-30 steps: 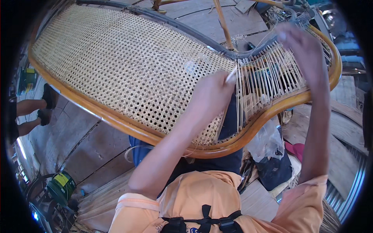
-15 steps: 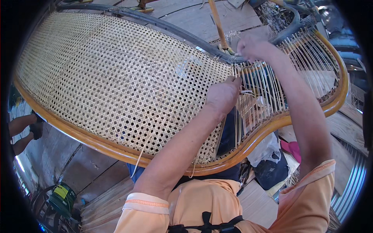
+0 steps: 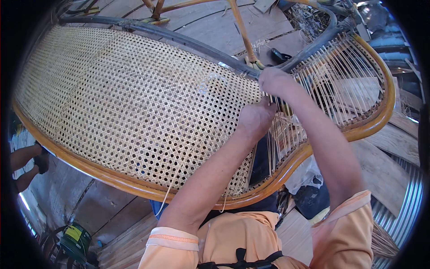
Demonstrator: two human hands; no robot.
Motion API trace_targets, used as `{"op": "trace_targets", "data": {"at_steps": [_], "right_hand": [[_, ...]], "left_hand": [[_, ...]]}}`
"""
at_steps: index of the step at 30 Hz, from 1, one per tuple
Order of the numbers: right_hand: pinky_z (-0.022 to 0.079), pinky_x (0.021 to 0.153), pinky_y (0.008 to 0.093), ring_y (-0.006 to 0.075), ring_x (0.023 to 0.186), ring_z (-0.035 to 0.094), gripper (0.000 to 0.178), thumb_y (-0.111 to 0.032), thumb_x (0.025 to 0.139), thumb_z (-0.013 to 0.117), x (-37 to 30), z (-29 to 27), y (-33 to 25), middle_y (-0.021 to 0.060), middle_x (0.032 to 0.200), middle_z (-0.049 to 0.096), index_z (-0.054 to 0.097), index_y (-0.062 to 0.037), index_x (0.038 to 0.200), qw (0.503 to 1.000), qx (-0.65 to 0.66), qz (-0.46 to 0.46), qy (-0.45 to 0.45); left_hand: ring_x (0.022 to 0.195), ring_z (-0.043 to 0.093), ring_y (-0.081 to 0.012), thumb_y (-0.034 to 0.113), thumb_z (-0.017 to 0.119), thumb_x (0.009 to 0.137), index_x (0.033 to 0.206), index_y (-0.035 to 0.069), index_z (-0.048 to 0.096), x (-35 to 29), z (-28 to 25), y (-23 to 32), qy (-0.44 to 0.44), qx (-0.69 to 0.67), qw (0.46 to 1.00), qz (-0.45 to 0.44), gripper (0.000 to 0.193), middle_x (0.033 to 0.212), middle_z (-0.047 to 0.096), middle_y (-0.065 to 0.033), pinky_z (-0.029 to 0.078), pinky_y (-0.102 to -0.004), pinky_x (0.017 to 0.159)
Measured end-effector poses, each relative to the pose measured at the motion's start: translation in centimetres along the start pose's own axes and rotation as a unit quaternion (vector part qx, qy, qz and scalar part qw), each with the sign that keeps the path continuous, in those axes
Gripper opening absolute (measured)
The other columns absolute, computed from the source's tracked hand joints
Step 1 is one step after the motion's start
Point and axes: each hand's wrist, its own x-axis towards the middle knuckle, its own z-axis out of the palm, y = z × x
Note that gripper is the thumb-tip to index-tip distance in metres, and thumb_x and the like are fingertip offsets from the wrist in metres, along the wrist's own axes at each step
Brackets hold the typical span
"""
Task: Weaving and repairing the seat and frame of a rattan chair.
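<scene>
A large curved rattan frame [image 3: 148, 190] lies across my lap, with pale woven cane webbing [image 3: 134, 98] filling its left and middle part. On its right, parallel cane strands [image 3: 322, 96] run across the opening without the close mesh. My left hand [image 3: 256, 119] is closed at the webbing's right edge, its fingertips pinching among the strands. Just above it, my right hand [image 3: 275, 83] is closed close to the frame's far dark rail [image 3: 197, 42]. Whatever its curled fingers hold is hidden. A loose cane end [image 3: 168, 193] hangs over the near rim beside my left forearm.
Beyond the far rail stand rattan poles [image 3: 242, 31]. A green bucket [image 3: 75, 242] sits on the floor at lower left, below another person's legs [image 3: 27, 163]. Corrugated metal [image 3: 405, 204] and boards lie at the right. A dark bag [image 3: 311, 199] is under the frame.
My right hand has come down and left from beyond the far rail to just above my left hand. The left hand keeps its place at the webbing's edge. The view has shifted slightly.
</scene>
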Motion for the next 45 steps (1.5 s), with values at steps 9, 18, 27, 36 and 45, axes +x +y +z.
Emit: {"op": "trace_targets", "data": {"at_steps": [9,18,27,36,45], "right_hand": [[0.049,0.080,0.0429,0.0351,0.094,0.061,0.027,-0.020,0.082,0.047,-2.7,-0.2,-0.2,0.0208,0.098,0.063,0.066,-0.0046,0.093,0.991,0.017,0.131,-0.018],[0.050,0.078,0.0406,0.0331,0.091,0.063,0.023,-0.014,0.079,0.049,-3.7,1.8,-0.5,0.0189,0.094,0.065,0.068,-0.0049,0.088,0.992,0.006,0.126,0.001],[0.050,0.076,0.0398,0.0315,0.088,0.062,0.019,-0.014,0.075,0.052,-3.0,3.0,-0.2,0.0140,0.093,0.065,0.069,-0.0119,0.084,0.996,-0.001,0.086,-0.003],[0.049,0.076,0.0408,0.0319,0.086,0.061,0.018,-0.012,0.075,0.051,-2.7,4.5,0.9,0.0155,0.088,0.064,0.068,-0.0113,0.082,0.999,-0.014,0.023,0.032],[0.045,0.080,0.0400,0.0347,0.090,0.059,0.023,-0.022,0.081,0.047,-4.3,2.4,-1.8,0.0182,0.094,0.061,0.060,-0.0039,0.086,0.999,0.048,0.027,-0.004]], "left_hand": [[0.060,0.063,-0.0256,0.017,0.054,0.083,0.090,0.007,0.056,-0.4,0.5,0.2,0.013,-0.010,1.000,-0.006,0.013,0.079,0.059,-0.0108,0.048,-0.0377,0.047],[0.068,0.063,-0.0264,0.011,0.045,0.085,0.092,0.004,0.057,-1.6,0.0,0.7,-0.022,-0.011,0.999,-0.026,0.016,0.085,0.058,-0.0112,0.051,-0.0376,0.056],[0.069,0.063,-0.0264,0.009,0.047,0.082,0.093,0.004,0.059,-1.9,0.1,0.4,-0.060,0.011,0.998,-0.022,0.017,0.088,0.058,-0.0134,0.051,-0.0372,0.056],[0.066,0.063,-0.0254,0.008,0.050,0.078,0.089,0.003,0.061,-1.7,0.6,0.6,-0.045,0.028,0.998,-0.015,0.016,0.088,0.060,-0.0138,0.051,-0.0368,0.054],[0.062,0.064,-0.0251,0.009,0.053,0.074,0.074,0.005,0.063,-2.0,-0.1,0.5,-0.033,0.023,0.999,-0.024,0.011,0.074,0.063,-0.0129,0.051,-0.0362,0.053]]}}
